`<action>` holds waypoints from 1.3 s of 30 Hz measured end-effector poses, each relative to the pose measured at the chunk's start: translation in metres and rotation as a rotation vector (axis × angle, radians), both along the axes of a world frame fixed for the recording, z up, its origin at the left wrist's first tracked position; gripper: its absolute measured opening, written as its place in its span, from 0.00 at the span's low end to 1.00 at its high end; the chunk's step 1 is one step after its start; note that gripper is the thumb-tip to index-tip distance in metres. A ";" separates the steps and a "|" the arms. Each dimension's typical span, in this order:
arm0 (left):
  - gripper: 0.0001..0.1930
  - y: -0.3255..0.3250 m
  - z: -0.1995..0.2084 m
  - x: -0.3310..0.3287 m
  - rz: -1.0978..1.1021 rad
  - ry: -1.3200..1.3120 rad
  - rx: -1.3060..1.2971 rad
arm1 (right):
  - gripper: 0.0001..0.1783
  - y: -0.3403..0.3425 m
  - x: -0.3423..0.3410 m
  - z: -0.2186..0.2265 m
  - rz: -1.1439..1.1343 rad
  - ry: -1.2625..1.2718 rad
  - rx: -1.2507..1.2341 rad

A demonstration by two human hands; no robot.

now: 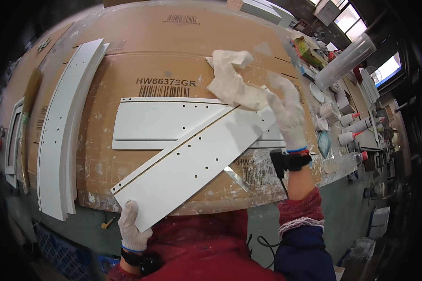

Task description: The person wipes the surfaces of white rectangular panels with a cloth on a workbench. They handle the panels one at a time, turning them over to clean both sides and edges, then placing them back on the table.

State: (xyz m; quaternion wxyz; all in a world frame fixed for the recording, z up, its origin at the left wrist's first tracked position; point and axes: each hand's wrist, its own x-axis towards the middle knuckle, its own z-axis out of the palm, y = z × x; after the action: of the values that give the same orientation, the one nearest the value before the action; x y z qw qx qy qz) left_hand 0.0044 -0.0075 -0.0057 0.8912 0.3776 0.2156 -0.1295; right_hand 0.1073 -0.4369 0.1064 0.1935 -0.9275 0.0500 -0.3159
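Observation:
A long white board (192,164) with small drilled holes and a groove along one edge lies slantwise across the cardboard-covered table. My left hand (133,226), in a pale knit glove, is closed around its near left end, which juts past the table edge. At the far right end is my gloved right hand (290,112), slightly blurred, fingers stretched and apart. A crumpled off-white cloth (234,84) lies over the board's far end, its edge beside my right thumb; I cannot tell whether they touch. Under the slanted board rests another white board (150,117), partly covered.
Several long white boards (65,131) are stacked at the left, beside a white frame (14,136). Along the right edge stand glue bottles (347,137), a white tub (330,112) and a clear plastic roll (347,61). A blue crate (61,243) sits below, left.

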 end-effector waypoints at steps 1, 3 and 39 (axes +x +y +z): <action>0.12 -0.003 -0.007 -0.003 -0.029 -0.060 0.102 | 0.27 -0.015 -0.021 -0.003 -0.102 -0.030 0.066; 0.12 -0.009 -0.011 -0.008 -0.072 -0.102 0.160 | 0.21 -0.060 -0.070 -0.013 -0.270 -0.030 0.189; 0.21 -0.049 -0.021 0.016 -0.351 -1.102 1.101 | 0.21 0.232 0.022 0.013 1.007 0.617 0.256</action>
State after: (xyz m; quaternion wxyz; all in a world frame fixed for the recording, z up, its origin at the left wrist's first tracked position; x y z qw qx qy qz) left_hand 0.0201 -0.0561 -0.0267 0.5218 0.8015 -0.2854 0.0626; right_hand 0.1293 -0.2053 0.1193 0.4061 -0.8552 -0.3039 0.1066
